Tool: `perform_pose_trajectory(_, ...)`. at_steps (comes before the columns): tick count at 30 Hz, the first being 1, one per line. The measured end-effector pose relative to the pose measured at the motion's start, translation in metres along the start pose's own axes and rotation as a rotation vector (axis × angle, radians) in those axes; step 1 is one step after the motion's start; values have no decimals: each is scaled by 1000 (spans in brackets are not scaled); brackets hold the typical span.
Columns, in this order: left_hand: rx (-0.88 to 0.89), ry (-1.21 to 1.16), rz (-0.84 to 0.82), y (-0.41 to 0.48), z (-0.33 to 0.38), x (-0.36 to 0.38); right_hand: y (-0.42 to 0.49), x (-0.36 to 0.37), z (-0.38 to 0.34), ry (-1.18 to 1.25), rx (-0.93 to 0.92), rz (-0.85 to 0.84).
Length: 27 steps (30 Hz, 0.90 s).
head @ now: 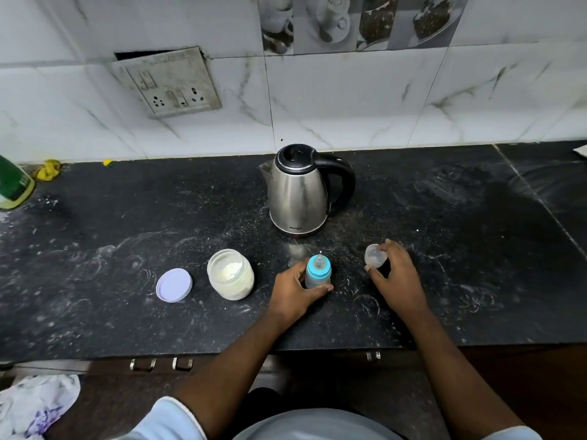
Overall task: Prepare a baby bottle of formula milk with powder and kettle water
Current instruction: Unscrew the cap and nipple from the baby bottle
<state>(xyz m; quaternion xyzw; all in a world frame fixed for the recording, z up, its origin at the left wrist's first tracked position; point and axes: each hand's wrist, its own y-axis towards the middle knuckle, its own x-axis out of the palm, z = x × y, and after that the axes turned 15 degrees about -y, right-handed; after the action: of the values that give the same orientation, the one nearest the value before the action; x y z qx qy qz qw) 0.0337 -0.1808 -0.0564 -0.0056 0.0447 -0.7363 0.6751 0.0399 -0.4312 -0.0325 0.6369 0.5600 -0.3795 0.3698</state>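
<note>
Baby bottle [318,274] stands upright on the dark, speckled desk [127,217], near its front edge and just in front of the kettle. Its blue collar and clear teat are screwed on; whether anything is inside the body cannot be told. The left hand [293,293] grips the lower body of the bottle from the left, thumb wrapped across the near side and fingers curled round the far side. The right hand [397,274] is off to the right of the bottle, apart from it, and pinches a clear dome cap [375,256] between thumb and fingertips, open side tipped toward the camera. Whether the cap touches the desk is not clear.

A stainless steel electric kettle [300,192] with a black lid and black handle sits behind the bottle, spout pointing left, handle to the right, lid closed. To the left of the bottle stands an open clear jar of formula powder [231,274], pale powder filling its lower part. Its lilac lid [174,285] lies flat on the desk just left of the jar.

White smears and powder specks mark the desk surface. At the far left edge a green bottle [12,184] is partly in view, with a crumpled yellow scrap [47,169] beside it against the marble-tiled wall. A grimy switch plate [168,82] is set in the wall above. Below the desk edge are metal drawer handles [143,365] and, lower left, a white patterned cloth [35,404].
</note>
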Motion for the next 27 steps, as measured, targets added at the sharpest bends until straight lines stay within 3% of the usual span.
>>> perform_pose_trajectory(5, 13, 23, 0, 0, -1, 0, -11, -21, -50, -90, -134, 146)
perform_pose_trajectory(9, -15, 39, 16, -1, 0, 0, -16, -35, -110, -78, -269, -49)
perform_pose_trajectory(13, -76, 67, 19, -1, 3, 0, -11, -37, -144, -466, -296, -212)
perform_pose_trajectory(16, -53, 54, 25, -1, 4, 0, -1, -38, -156, -579, -273, -309)
perform_pose_trajectory(27, -28, 26, -25, -1, 5, -1, 10, -43, -161, -646, -419, -396)
